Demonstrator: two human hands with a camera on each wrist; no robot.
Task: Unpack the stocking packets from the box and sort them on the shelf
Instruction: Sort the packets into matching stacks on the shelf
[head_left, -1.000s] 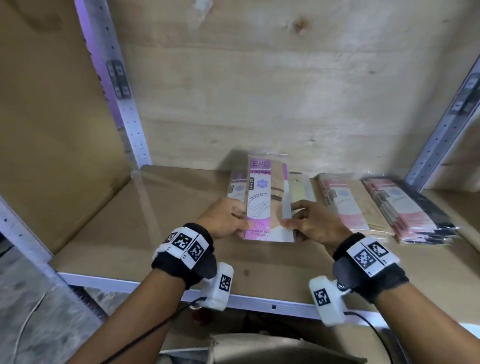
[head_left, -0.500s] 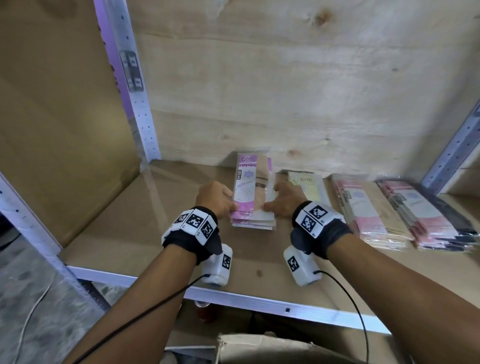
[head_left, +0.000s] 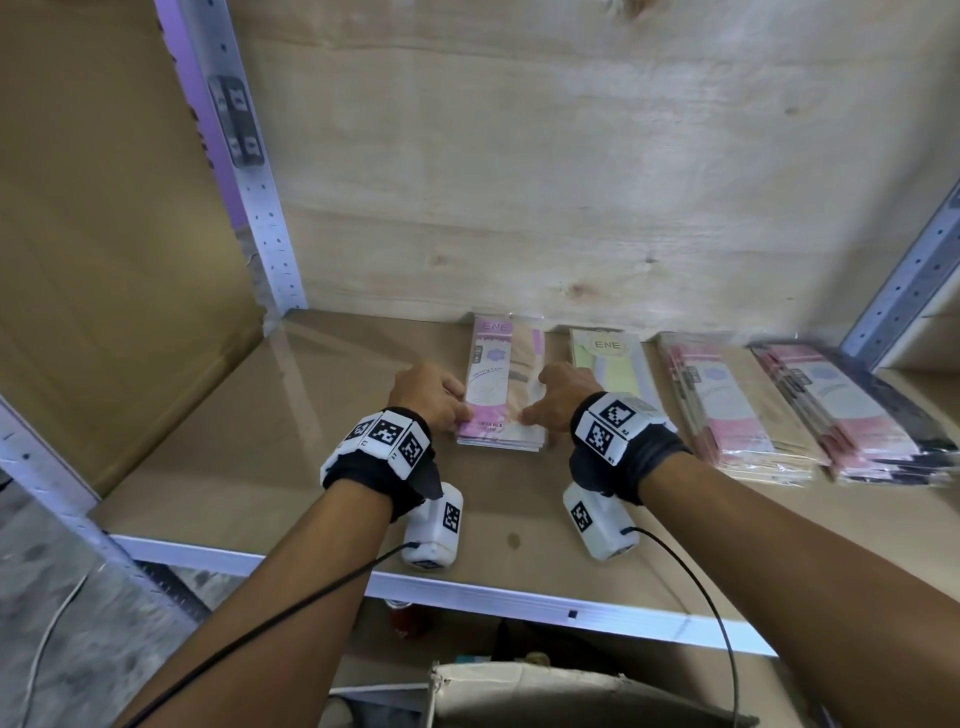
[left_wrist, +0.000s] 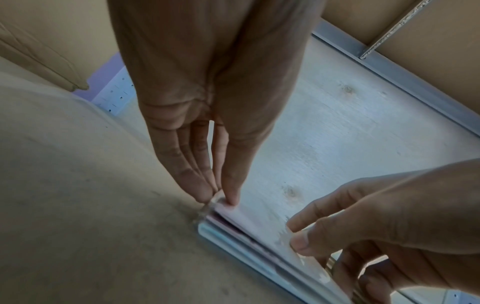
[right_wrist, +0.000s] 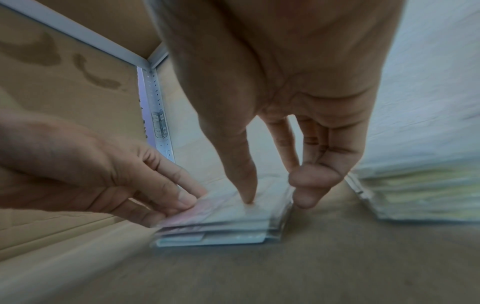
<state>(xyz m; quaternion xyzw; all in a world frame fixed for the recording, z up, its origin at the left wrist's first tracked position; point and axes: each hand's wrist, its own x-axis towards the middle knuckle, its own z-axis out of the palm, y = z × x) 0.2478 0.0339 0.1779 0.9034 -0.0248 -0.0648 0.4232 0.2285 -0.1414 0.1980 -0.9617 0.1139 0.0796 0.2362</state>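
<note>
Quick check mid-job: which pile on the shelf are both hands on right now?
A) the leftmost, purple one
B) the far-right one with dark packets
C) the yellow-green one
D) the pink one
A: the left hand and the right hand both grip the near end of the purple pile, leftmost of the four; the yellow-green pile lies just right of it.

The brown shelf (head_left: 234, 467) bears a purple packet stack (head_left: 501, 374) between the left hand (head_left: 428, 392) and right hand (head_left: 563, 395). Outward of the right hand lie a yellow-green stack (head_left: 618, 366), a pink stack (head_left: 737, 410) and a pink-and-dark stack (head_left: 857, 415).
</note>
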